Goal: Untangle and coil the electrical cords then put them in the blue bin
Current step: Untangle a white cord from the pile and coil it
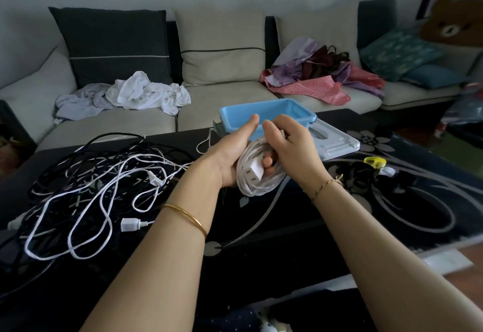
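Beside tangled black and white cords (91, 180), the left hand (232, 156) cups a coiled white cord (257, 182) and the right hand (290, 146) pinches its wraps, likely to keep it tight for the light-blue plastic bin (287, 103) just behind.

Both forearms are bare all the way to the lower edge of the view. The left forearm (162, 253) wears a plain gold bangle (187, 217), a thin smooth ring sitting a little up from the wrist. The right wrist (317, 175) carries a finer gold chain bracelet (325, 184) with a small clasp or charm (339, 178) at its outer side. The left grip (232, 154) and right grip (292, 146) are bare. Between the forearms, dark blue cloth (235, 316) with small pale dots shows; it may be a garment.
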